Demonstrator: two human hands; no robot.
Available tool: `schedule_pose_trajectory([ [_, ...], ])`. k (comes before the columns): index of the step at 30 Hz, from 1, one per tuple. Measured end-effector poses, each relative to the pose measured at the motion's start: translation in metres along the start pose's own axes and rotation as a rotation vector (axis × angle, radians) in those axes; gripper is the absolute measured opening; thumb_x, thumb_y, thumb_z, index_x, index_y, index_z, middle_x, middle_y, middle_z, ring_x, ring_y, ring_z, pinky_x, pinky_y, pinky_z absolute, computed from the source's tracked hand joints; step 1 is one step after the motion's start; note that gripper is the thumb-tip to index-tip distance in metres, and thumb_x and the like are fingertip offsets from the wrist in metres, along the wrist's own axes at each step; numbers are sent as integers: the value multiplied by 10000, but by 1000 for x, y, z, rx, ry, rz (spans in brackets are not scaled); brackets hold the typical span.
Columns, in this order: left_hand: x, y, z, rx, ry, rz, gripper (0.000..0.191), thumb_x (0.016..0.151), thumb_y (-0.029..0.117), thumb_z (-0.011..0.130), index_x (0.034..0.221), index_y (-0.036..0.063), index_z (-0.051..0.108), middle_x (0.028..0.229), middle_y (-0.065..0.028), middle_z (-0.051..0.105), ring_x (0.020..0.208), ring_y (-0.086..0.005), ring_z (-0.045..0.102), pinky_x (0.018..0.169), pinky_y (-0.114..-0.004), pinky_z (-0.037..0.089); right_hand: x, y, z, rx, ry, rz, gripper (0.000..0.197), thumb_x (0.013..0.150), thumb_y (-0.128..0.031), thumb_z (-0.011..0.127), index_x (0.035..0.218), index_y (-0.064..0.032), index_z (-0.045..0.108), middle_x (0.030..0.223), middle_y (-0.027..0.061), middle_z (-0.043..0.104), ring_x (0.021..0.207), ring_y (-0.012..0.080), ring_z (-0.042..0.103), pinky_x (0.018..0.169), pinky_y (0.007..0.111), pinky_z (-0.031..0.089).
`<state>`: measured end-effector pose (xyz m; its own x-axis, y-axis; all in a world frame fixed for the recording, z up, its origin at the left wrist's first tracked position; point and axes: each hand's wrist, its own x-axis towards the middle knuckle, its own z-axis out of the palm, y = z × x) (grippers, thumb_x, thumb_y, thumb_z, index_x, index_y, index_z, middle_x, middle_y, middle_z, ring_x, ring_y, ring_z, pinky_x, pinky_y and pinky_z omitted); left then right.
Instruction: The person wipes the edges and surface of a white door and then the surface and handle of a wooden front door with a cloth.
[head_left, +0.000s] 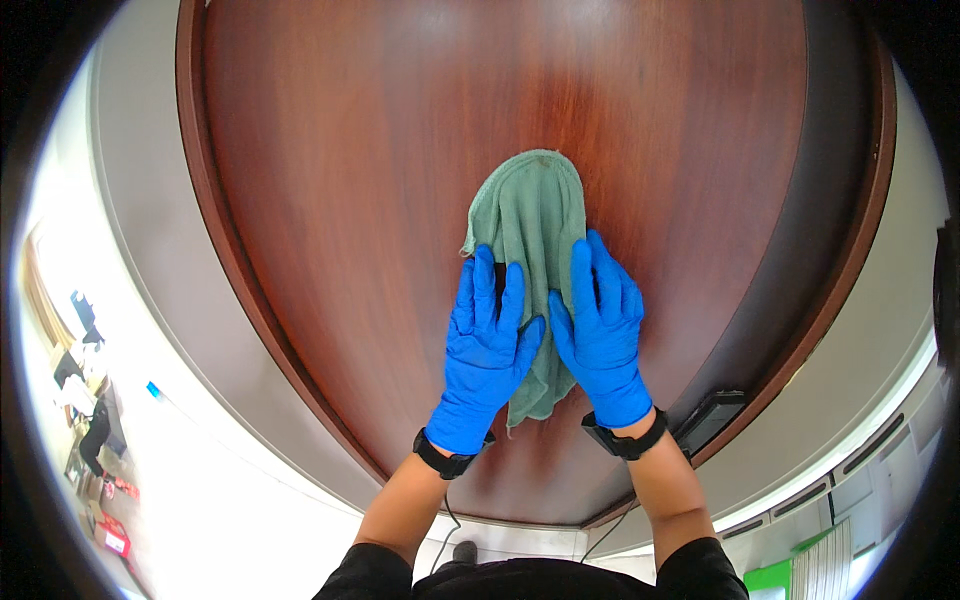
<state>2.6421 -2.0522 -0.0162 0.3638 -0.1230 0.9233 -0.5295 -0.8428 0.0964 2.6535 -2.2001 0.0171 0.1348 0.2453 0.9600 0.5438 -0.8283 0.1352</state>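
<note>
A green cloth (536, 210) lies bunched in lengthwise folds against a reddish-brown wooden panel (337, 172), which looks like a door. My left hand (484, 349), in a blue glove, presses the cloth's left side with index finger and thumb. Its other fingers reach along the cloth's left edge, over a dark gap. My right hand (607, 330), gloved the same, holds the right side of the cloth, thumb on the folds and fingers pointing up. Part of the cloth hangs below both hands, between the wrists.
A brown wooden frame (259, 300) borders the panel, with grey wall (157, 180) beside it. A black rectangular fitting (712, 418) sits by the lower right edge. Black bands with thin cables circle both wrists. A shoe (465, 553) shows below. Cluttered furniture and boxes stand far left.
</note>
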Motion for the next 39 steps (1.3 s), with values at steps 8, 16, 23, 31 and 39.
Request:
schedule_pose_trajectory([
  [8, -18, 2, -5, 18, -105, -71, 702, 815, 195, 612, 1423, 36, 299, 1482, -255, 194, 1363, -446, 196, 1096, -475, 242, -28, 2, 6, 0, 2, 13, 543, 790, -179, 665, 1313, -163, 521, 1373, 142, 410, 1147, 332, 474, 936, 410, 413],
  [16, -12, 21, -19, 32, 39, -88, 690, 788, 151, 610, 1411, 42, 335, 1461, -283, 214, 1350, -449, 222, 1092, -484, 238, -34, -5, -5, -123, 197, -61, 460, 753, -171, 693, 1204, -148, 609, 1314, 128, 464, 1120, 311, 490, 932, 422, 409],
  [23, 2, 20, -28, 9, 129, -57, 613, 795, 186, 599, 1374, 88, 424, 1426, -251, 310, 1298, -416, 330, 1082, -492, 260, -41, -12, -26, 3, 173, -28, 442, 734, -108, 645, 1176, -115, 622, 1257, 131, 526, 1095, 316, 513, 955, 435, 393],
  [31, 33, -12, -41, 203, 85, 25, 579, 847, 170, 535, 1395, 63, 379, 1429, -206, 337, 1314, -388, 323, 1100, -483, 224, -86, -17, -42, 152, 25, 276, 559, 724, -4, 618, 1274, -65, 535, 1288, 178, 494, 1147, 362, 472, 972, 442, 381],
  [39, 17, 1, -26, 24, -63, 33, 631, 872, 300, 532, 1423, 72, 324, 1456, -207, 302, 1348, -412, 261, 1105, -522, 194, -146, -33, -38, 207, -150, 475, 531, 749, 16, 627, 1263, -76, 529, 1243, 198, 518, 1081, 361, 520, 908, 419, 414],
])
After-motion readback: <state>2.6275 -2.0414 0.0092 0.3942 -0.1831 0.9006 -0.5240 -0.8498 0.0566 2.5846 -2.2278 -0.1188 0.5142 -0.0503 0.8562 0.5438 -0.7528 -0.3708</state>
